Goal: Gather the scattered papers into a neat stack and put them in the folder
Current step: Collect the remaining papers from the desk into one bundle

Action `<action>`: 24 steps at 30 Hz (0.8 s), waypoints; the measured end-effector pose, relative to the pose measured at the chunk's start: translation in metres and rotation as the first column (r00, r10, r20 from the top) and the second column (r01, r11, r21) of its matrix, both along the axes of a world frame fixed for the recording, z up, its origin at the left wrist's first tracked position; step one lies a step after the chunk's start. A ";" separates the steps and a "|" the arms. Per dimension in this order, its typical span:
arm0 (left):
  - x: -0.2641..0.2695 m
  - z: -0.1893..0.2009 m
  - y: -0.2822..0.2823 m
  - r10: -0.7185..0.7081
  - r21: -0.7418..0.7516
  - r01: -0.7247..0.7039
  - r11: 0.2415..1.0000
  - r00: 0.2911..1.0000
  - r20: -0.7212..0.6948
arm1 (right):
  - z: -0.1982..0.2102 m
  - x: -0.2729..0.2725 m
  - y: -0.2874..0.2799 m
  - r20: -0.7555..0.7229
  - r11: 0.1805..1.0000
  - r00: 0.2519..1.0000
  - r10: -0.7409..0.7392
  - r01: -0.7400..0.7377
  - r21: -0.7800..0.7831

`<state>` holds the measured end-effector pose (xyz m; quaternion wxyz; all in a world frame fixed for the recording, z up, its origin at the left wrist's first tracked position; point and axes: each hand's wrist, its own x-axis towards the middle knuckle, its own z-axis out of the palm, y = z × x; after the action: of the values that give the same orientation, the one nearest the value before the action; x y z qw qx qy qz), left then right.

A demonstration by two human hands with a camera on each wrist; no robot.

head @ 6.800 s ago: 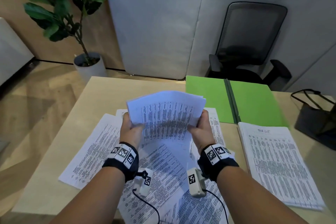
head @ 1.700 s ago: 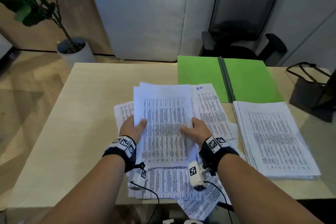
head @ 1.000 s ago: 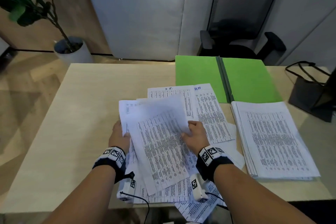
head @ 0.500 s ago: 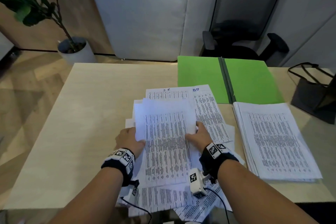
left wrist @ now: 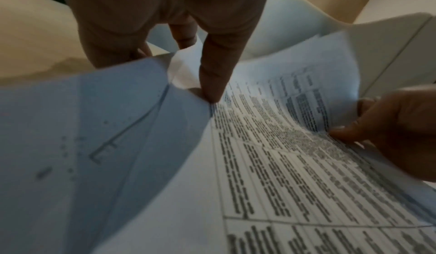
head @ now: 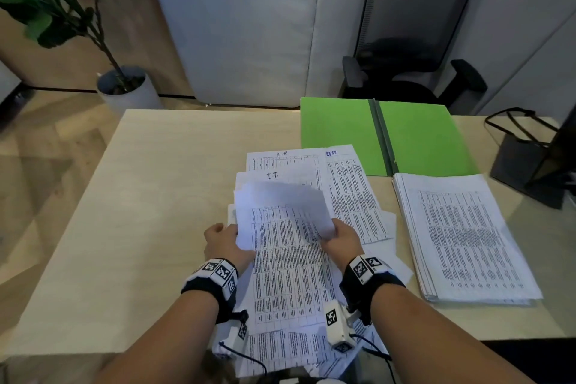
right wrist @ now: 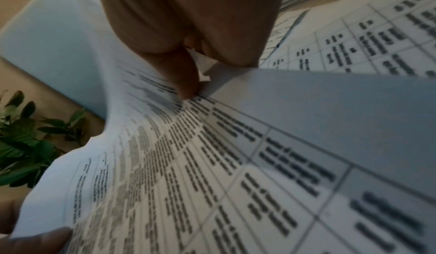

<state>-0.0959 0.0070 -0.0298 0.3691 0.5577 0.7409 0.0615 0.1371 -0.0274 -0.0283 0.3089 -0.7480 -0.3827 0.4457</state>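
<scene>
Light wooden table [head: 162,227], pale grain, near edge toward the camera. Directly on it: an open green folder [head: 417,134] at the far right, lying flat, dark spine up the middle. Just in front of the folder, a squared stack of printed sheets [head: 467,237], its far edge touching or overlapping the folder's near edge. At the middle, loose printed pages [head: 352,193] spread in overlapping layers, some marked "H.R." and "I.T.", several hanging over the near edge. At the far right edge, a dark stand [head: 530,165] with a black wire frame behind it.
</scene>
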 end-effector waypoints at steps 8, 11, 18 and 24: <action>-0.008 0.016 0.005 0.129 0.105 -0.182 0.978 0.913 0.387 | 0.022 0.010 0.005 -0.418 0.977 0.905 -0.079 0.153 0.148; -0.002 0.039 0.014 0.159 0.165 -0.314 0.935 0.787 0.597 | 0.040 0.007 0.018 -0.333 0.978 0.943 -0.021 0.089 0.190; 0.013 0.132 0.049 -0.074 0.492 -0.466 0.735 0.667 0.741 | 0.135 -0.004 0.058 -0.353 0.809 0.933 0.064 0.158 0.565; 0.018 0.132 0.029 0.031 0.393 -0.473 0.788 0.669 0.743 | 0.124 0.000 0.042 -0.363 0.845 0.930 0.053 0.152 0.512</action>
<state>-0.0780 0.0361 0.1024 0.4300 0.4591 0.5645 0.5345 0.1373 0.0143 0.0957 0.5807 -0.5470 -0.4074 0.4445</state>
